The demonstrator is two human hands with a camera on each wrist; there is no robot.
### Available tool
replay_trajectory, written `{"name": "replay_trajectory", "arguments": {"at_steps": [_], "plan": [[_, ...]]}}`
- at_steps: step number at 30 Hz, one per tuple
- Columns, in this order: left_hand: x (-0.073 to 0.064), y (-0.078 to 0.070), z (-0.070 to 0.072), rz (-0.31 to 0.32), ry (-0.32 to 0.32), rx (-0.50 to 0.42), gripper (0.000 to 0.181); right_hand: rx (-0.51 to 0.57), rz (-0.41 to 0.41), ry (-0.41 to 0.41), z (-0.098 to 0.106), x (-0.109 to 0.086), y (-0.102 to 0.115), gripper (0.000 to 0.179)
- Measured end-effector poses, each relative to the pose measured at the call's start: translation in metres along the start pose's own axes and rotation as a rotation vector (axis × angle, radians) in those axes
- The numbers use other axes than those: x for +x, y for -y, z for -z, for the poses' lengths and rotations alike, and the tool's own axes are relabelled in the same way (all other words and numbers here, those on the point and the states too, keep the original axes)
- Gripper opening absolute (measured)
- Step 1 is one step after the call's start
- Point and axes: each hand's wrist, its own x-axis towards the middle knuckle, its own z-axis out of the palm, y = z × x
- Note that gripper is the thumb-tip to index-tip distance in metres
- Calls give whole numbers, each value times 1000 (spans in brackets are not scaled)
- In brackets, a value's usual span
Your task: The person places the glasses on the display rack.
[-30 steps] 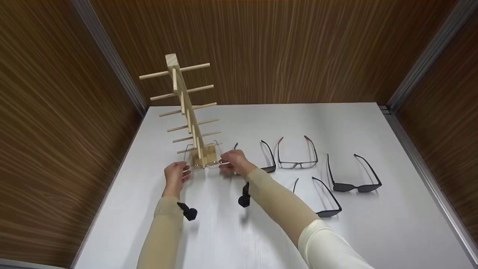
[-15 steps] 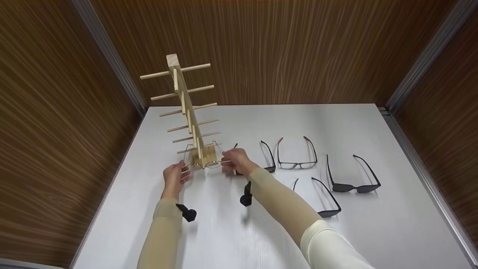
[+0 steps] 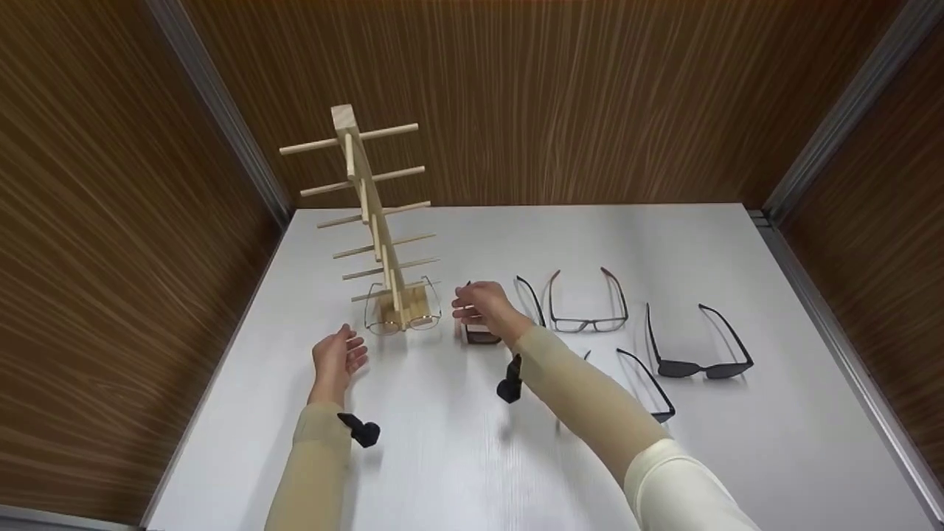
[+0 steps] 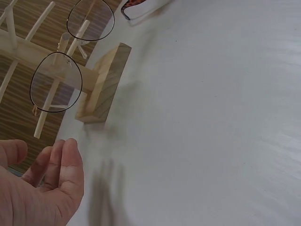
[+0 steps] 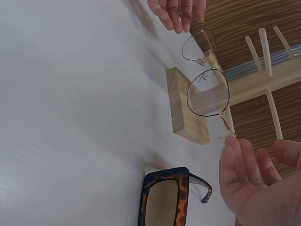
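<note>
Thin wire-rimmed eyeglasses (image 3: pixel 383 329) hang on the lowest pegs of a wooden display stand (image 3: pixel 369 199), lenses facing me. My left hand (image 3: pixel 336 361) is just left of them, fingers loosely spread and holding nothing. To their right, my right hand (image 3: pixel 488 306) is also off the frame, its fingers relaxed over a pair of tortoiseshell sunglasses (image 3: pixel 483 338), which it partly hides. In the left wrist view a gap separates the hand from the round lens (image 4: pixel 56 89). The right wrist view shows the fingertips close below the temple hinge of the eyeglasses (image 5: pixel 208 92).
Clear-lens eyeglasses (image 3: pixel 588 325) lie open right of my right hand. Dark sunglasses (image 3: pixel 704 370) sit farther right. Another black pair (image 3: pixel 653 391) lies nearer, partly behind my right forearm. Wood-grain panels (image 3: pixel 516 103) enclose the white table (image 3: pixel 442 457) at the back and sides.
Both hands have let go of the wire-rimmed eyeglasses and moved apart, the left one left and down, the right one right and slightly up. The eyeglasses stay on the stand.
</note>
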Motion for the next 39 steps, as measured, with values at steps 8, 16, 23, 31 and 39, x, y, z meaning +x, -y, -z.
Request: {"name": "replay_trajectory", "arguments": {"at_steps": [8,16,23,31,39], "plan": [[-9,4,-1,14,44,21,45,21,11,20,11,-13,1,30],[-20,12,-1,6,78,39,46,0,23,0,26,-22,-7,29],[-28,18,-6,-10,107,39,45,21,55,-5,40,-30,-10,27],[-33,25,-12,-6,119,71,42,5,85,-59,55,-45,-12,20],[-39,30,-21,-1,125,83,35,6,132,-68,70,-57,-16,27]]}}
